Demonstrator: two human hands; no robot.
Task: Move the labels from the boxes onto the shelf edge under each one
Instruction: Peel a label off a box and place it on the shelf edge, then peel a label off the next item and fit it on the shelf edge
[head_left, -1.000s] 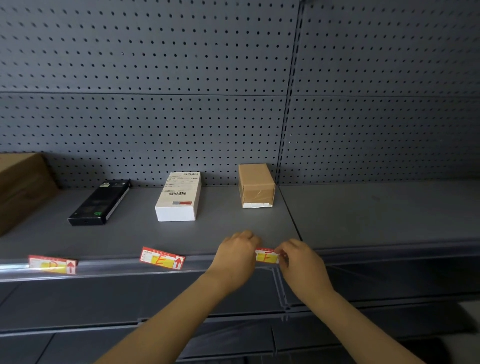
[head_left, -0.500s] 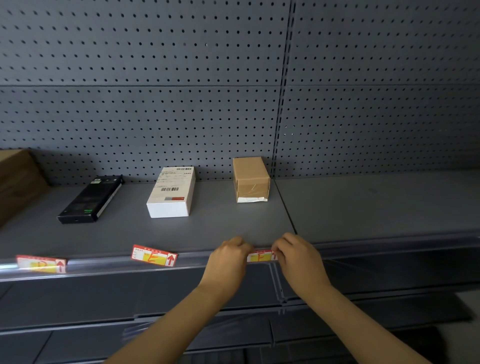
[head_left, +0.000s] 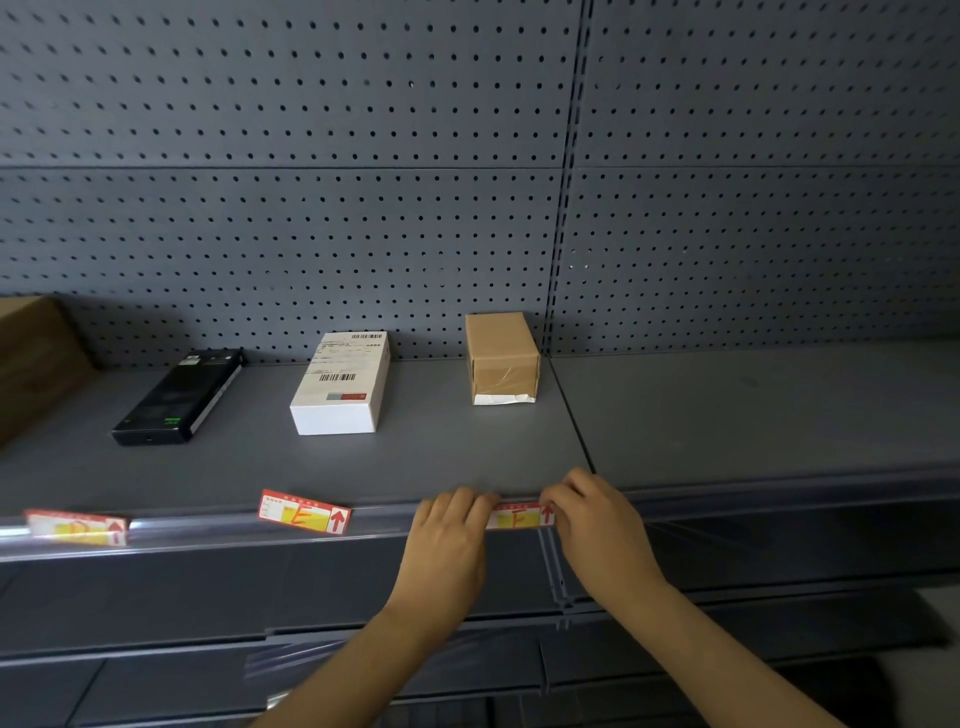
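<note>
A red, white and yellow label marked F (head_left: 519, 517) lies flat against the shelf edge (head_left: 208, 532), below the small brown box (head_left: 501, 357). My left hand (head_left: 451, 540) pinches its left end and my right hand (head_left: 597, 525) its right end. Another label, marked E (head_left: 304, 515), sits tilted on the edge under the white box (head_left: 343, 384). A third label (head_left: 75, 526) is on the edge at far left, below the black box (head_left: 179, 397).
A large brown carton (head_left: 31, 358) stands at the far left of the shelf. Grey pegboard (head_left: 363, 208) backs the shelf. The right shelf section (head_left: 753, 410) holds nothing. Lower shelves run below my forearms.
The label has gone from slightly raised to flat against the shelf edge, with both hands pressing it lower. The view shifted slightly right and down.
</note>
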